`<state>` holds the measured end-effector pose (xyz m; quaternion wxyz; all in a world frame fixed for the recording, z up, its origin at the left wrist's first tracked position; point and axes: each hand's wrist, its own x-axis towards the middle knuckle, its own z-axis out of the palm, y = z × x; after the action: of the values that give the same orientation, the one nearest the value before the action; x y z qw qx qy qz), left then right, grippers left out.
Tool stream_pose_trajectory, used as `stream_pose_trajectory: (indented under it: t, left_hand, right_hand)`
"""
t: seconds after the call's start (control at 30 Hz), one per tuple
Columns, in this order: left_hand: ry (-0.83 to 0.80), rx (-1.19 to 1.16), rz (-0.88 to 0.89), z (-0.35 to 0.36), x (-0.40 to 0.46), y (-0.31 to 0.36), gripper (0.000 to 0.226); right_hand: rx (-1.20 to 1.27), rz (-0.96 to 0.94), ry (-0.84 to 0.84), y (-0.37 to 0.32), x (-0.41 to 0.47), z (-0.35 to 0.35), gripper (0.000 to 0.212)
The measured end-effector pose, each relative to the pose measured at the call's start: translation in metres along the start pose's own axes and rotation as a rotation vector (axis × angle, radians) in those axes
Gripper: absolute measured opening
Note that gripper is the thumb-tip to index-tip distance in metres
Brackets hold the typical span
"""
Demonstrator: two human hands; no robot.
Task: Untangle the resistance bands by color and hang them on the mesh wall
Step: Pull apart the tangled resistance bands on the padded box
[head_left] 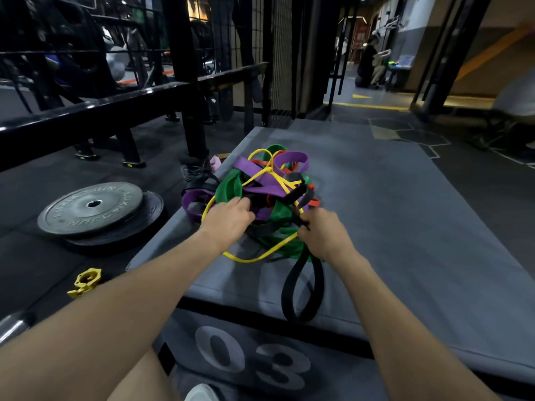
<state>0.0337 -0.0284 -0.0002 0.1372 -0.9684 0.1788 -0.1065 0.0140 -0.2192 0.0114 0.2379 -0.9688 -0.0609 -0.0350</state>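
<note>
I was at the untangling step: my right hand pinched a flat black rubber band, while my left hand dug curled fingers into the knotted pile of purple, green, yellow and red bands just ahead on the grey padded box. Next move, as I judged it: draw the black loop free toward me. No containers were involved.

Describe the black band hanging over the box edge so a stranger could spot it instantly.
Start at the grey padded box marked 03, then find the tangled pile of bands on top. From the pile's near side, below the right hand, the black band droops as a long loop over the front edge, the only band leaving the pile.
</note>
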Motion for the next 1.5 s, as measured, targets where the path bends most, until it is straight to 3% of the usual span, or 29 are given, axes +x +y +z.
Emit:
stream_pose_trajectory:
  t: [0.07,0.17,0.27,0.33,0.47,0.63,0.83,0.93,1.07,1.2,1.3,1.43,1.5]
  left_hand:
    - [0.085,-0.006,0.043,-0.006,0.002,-0.005,0.021]
    - [0.136,-0.065,0.060,-0.018,0.004,-0.002,0.017]
    - [0.053,-0.238,-0.108,-0.026,0.006,0.010,0.026]
    - [0.115,-0.384,-0.180,-0.031,0.007,0.018,0.030]
    - [0.147,-0.527,-0.163,-0.027,0.005,0.029,0.030]
    - [-0.042,-0.048,0.068,-0.014,-0.007,0.012,0.032]
    - [0.009,0.054,0.065,-0.011,-0.008,0.008,0.024]
    - [0.096,-0.269,-0.108,-0.005,-0.006,0.004,0.026]
    - [0.367,-0.807,-0.242,-0.009,-0.002,-0.005,0.026]
    - [0.493,-1.047,-0.376,-0.021,-0.001,-0.005,0.023]
    - [0.489,-0.965,-0.537,-0.016,0.002,-0.013,0.026]
    - [0.278,-0.579,-0.608,-0.014,-0.004,-0.029,0.029]
    - [0.236,-0.542,-0.649,-0.010,-0.010,-0.039,0.031]
  right_hand:
    - [0.004,0.039,0.028,0.003,-0.001,-0.003,0.032]
    - [0.007,0.093,0.094,0.006,-0.002,-0.005,0.009]
    - [-0.017,0.134,0.190,0.008,-0.003,-0.008,0.020]
    - [-0.007,0.150,0.239,0.011,-0.004,-0.012,0.022]
    - [0.011,0.165,0.287,0.019,-0.005,-0.017,0.027]
    - [-0.100,0.106,0.192,0.027,-0.011,-0.016,0.039]
    - [-0.131,0.044,0.173,0.024,-0.016,-0.010,0.035]
    - [-0.132,0.029,0.176,0.022,-0.018,-0.009,0.028]
    - [-0.105,0.064,0.205,0.022,-0.013,-0.011,0.025]
    - [-0.054,0.036,0.252,0.013,-0.008,-0.012,0.024]
    - [-0.069,-0.010,0.274,0.004,-0.006,-0.010,0.026]
    - [-0.100,0.007,0.301,0.006,-0.006,-0.013,0.022]
    - [-0.102,0.070,0.325,0.014,-0.008,-0.019,0.023]
